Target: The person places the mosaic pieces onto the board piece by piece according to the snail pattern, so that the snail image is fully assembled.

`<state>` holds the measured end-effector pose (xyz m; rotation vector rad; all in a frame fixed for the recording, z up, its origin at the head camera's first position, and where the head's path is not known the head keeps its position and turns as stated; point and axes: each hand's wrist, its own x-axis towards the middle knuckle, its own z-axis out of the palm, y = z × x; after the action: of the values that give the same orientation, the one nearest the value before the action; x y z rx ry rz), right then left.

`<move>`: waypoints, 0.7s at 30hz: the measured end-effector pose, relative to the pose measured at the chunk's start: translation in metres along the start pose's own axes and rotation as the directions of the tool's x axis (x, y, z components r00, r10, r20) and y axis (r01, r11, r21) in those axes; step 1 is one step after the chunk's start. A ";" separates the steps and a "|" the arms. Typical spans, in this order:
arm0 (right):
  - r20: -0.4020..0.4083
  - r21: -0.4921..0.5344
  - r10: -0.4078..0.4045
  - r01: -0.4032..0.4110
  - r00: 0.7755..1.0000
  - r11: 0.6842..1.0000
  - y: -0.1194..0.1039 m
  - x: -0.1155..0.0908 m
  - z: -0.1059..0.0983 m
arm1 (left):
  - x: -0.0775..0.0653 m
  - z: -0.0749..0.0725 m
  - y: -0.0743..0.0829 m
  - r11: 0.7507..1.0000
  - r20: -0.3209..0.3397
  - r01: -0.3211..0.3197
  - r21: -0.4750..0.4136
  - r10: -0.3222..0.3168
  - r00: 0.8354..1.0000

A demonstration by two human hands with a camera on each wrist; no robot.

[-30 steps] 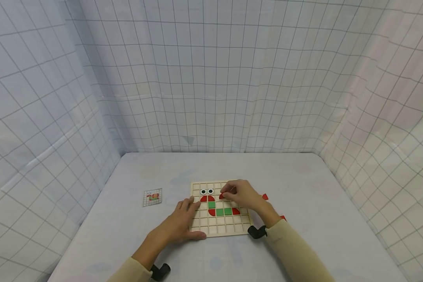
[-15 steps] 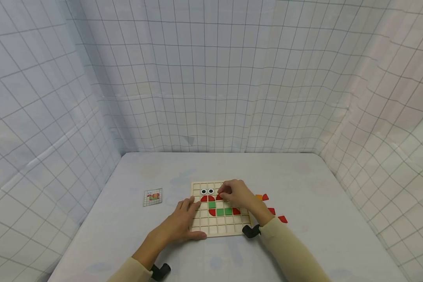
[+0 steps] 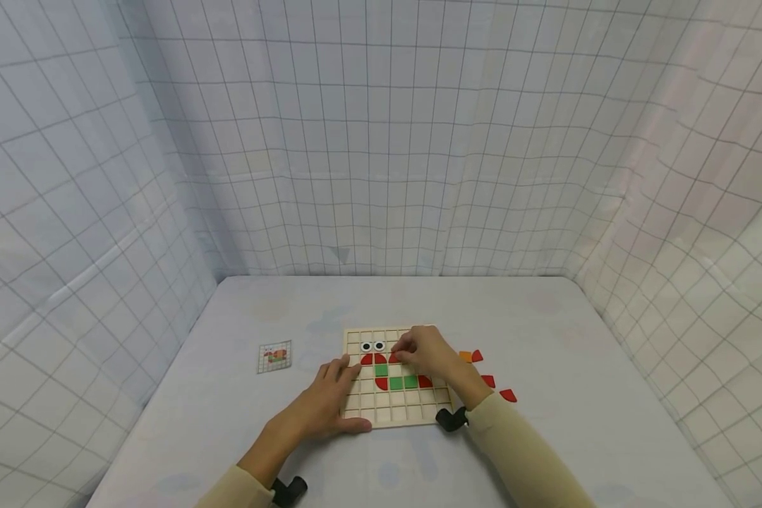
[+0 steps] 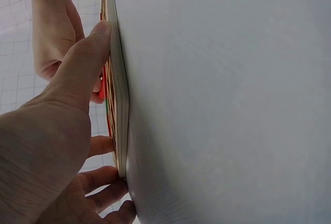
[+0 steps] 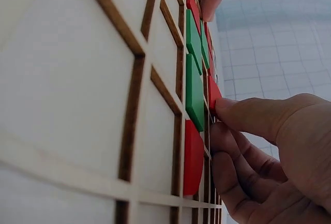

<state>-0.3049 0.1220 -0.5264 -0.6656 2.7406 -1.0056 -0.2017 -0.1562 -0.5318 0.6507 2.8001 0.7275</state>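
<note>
A pale wooden grid board (image 3: pixel 396 414) lies on the table. My right hand (image 3: pixel 428 353) pinches a red quarter-circle tile (image 5: pixel 213 90) between thumb and fingers, at a cell in the board's upper middle. My left hand (image 3: pixel 324 406) rests at the board's left side and near-left corner. Its thumb lies along the near edge, and its fingers spread over the left edge. Two round eye tiles (image 3: pixel 372 346) sit near the top. Below them are red tiles (image 3: pixel 367 360), green square tiles (image 3: pixel 396 383) and a rounded red tile (image 5: pixel 193 159). Part of the grid is hidden behind my right hand.
A small pattern card (image 3: pixel 274 357) lies left of the board. To its right, loose pieces lie on the table: an orange tile (image 3: pixel 466 357) and several red tiles (image 3: pixel 509 396). A white grid-patterned curtain (image 3: pixel 381 176) surrounds the table.
The right hand has shifted slightly left and down with the red tile, which sits lower against the board. Loose orange and red pieces came into view behind the wrist. The left hand stays put.
</note>
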 end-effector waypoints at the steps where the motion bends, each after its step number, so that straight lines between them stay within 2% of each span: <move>1: 0.001 0.003 -0.001 0.001 1.000 1.000 0.000 -0.001 0.000 | 0.000 0.000 0.000 1.000 0.001 -0.001 -0.002 0.001 1.000; 15: 0.030 -0.011 -0.071 0.072 0.997 0.997 0.000 -0.010 -0.004 | -0.001 0.001 0.003 1.000 0.010 0.015 -0.010 -0.015 1.000; 21: -0.001 -0.035 -0.137 0.137 0.991 0.990 0.006 -0.014 -0.007 | 0.000 -0.001 0.004 1.000 0.002 0.015 0.003 -0.015 1.000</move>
<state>-0.2970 0.1366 -0.5253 -0.8693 2.7533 -0.9884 -0.2000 -0.1538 -0.5295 0.6304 2.8019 0.7190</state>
